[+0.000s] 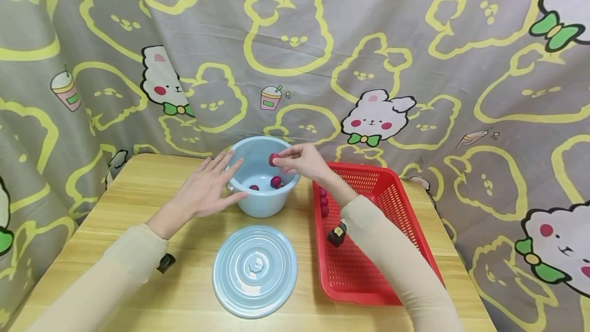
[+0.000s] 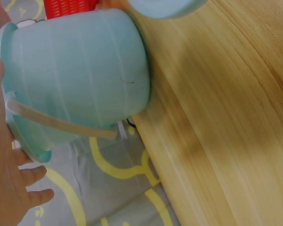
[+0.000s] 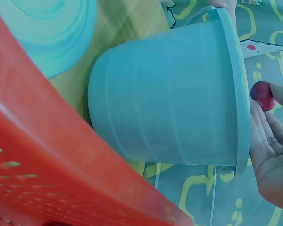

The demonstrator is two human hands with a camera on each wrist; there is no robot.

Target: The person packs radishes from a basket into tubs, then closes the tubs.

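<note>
A light blue bucket (image 1: 260, 206) stands upright near the back of the table, with several small red fruits (image 1: 275, 181) on its inside bottom. Just over the bucket's mouth, my right hand (image 1: 308, 162) pinches a round dark red plum (image 1: 274, 160) between thumb and fingertips. The right wrist view shows the same plum (image 3: 262, 96) beside the rim. My left hand (image 1: 208, 188) is at the bucket's left rim, fingers spread and straight, holding nothing. In the left wrist view the bucket's pale handle (image 2: 61, 123) hangs down its side.
A red perforated basket (image 1: 322, 265) lies to the right under my right forearm, with several red plums (image 1: 324, 211) along its left wall. The blue lid (image 1: 255, 291) lies flat in front of the bucket. A patterned curtain (image 1: 295, 91) hangs behind the wooden table (image 1: 184, 281).
</note>
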